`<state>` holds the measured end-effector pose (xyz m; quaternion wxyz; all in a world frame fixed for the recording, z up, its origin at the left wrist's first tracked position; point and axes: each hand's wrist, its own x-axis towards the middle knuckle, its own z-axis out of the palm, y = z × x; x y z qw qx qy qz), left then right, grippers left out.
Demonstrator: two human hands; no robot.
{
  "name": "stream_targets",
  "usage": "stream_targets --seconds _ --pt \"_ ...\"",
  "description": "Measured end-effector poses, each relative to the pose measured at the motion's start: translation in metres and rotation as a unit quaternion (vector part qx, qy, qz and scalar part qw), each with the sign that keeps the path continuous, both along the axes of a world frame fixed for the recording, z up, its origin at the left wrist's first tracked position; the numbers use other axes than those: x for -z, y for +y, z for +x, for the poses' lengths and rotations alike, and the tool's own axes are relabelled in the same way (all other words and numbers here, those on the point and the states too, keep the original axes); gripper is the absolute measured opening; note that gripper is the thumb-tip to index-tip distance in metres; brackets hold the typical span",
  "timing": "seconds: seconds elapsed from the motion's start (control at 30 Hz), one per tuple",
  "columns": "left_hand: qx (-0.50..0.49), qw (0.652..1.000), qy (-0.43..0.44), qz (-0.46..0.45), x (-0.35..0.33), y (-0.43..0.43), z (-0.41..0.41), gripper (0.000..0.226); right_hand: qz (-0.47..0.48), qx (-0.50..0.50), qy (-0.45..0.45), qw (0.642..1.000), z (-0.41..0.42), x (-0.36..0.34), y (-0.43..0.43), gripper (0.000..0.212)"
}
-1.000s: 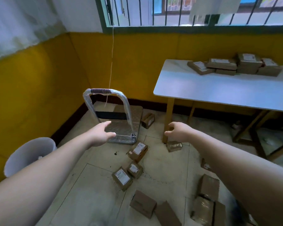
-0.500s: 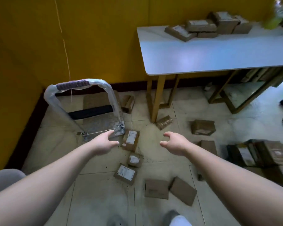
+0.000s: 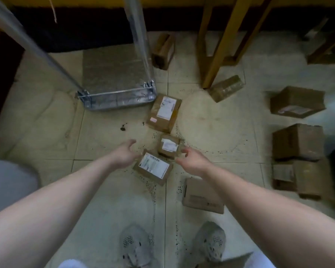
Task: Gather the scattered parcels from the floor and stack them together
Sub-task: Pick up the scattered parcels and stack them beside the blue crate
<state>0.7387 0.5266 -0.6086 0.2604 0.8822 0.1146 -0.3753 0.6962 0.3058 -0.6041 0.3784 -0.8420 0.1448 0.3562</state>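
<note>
parcels (image 3: 163,113) lie scattered over the tiled floor (image 3: 211,122), none stacked yet. we're bending in, left hand (image 3: 124,154) and right hand (image 3: 191,161) either side of the labelled parcel (image 3: 153,168), fingers loosely spread and empty, likely framing a two-handed scoop. hand trolley (image 3: 116,74) waits just beyond.

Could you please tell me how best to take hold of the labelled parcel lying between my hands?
Best take the labelled parcel by its two short ends, from above, left hand on the left end, right hand on the right. It lies flat, label up, and a smaller parcel crowds its far long edge.
</note>
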Motion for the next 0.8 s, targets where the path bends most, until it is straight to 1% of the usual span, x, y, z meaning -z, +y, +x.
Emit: stream_targets --seconds 0.17,0.27,0.37,0.43,0.53,0.6,0.63,0.7,0.8 --pt "-0.055 0.998 0.003 0.014 0.149 0.013 0.004 0.066 0.041 0.026 0.06 0.997 -0.009 0.156 0.029 0.043" --pt "-0.085 0.996 0.013 0.011 0.225 0.014 0.002 0.071 0.068 0.097 0.099 0.988 -0.016 0.235 0.041 0.047" --pt "-0.132 0.99 0.042 -0.021 0.261 0.012 -0.004 0.077 0.095 0.16 0.123 0.975 -0.02 0.277 0.049 0.062" --pt "-0.149 0.987 0.05 -0.032 0.277 0.012 -0.005 0.067 0.116 0.192 0.127 0.966 -0.021 0.295 0.052 0.063" --pt "-0.155 0.985 0.055 -0.046 0.271 0.009 -0.008 0.044 0.118 0.215 0.126 0.961 -0.02 0.29 0.049 0.062" --pt "-0.155 0.984 0.065 -0.054 0.254 0.005 -0.019 0.037 0.098 0.213 0.118 0.965 -0.025 0.271 0.043 0.062" --pt "-0.157 0.983 0.069 -0.059 0.236 0.002 -0.027 0.037 0.091 0.212 0.115 0.966 -0.028 0.253 0.038 0.061" --pt "-0.173 0.98 0.061 -0.077 0.191 -0.006 -0.043 0.047 0.079 0.214 0.106 0.968 -0.036 0.205 0.028 0.057" --pt "-0.185 0.976 0.035 -0.107 0.112 -0.015 -0.059 0.06 0.079 0.248 0.084 0.962 -0.049 0.121 0.013 0.052"
